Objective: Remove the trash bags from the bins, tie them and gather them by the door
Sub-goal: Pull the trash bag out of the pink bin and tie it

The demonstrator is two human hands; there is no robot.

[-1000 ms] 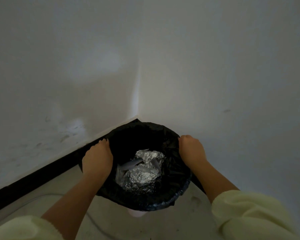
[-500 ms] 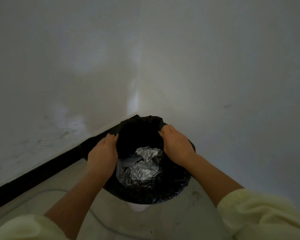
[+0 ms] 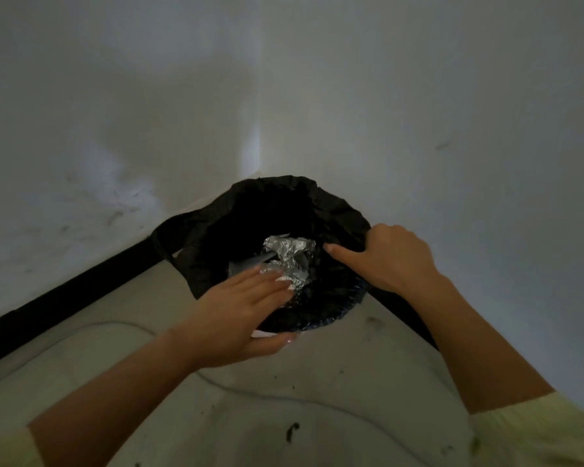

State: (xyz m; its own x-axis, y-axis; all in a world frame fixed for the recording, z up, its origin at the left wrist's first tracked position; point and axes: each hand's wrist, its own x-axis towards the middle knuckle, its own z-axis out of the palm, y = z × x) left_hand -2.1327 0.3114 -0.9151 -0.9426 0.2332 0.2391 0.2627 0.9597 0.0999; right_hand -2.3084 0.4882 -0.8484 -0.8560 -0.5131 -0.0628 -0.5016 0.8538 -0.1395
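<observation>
Thin black plastic trash bag [image 3: 334,210], seated in corner bin, mouth upward: right hand [image 3: 390,257] grip pinches its right rim; left hand [image 3: 243,315], fingers spread, nearest its unfreed near rim.

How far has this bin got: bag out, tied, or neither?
Neither. The black trash bag sits in the bin, mouth open, foil showing. In hand: the right hand pinches the bag's edge, and the left hand is open at the near rim. Left: lift out, tie, carry to the door.
</observation>
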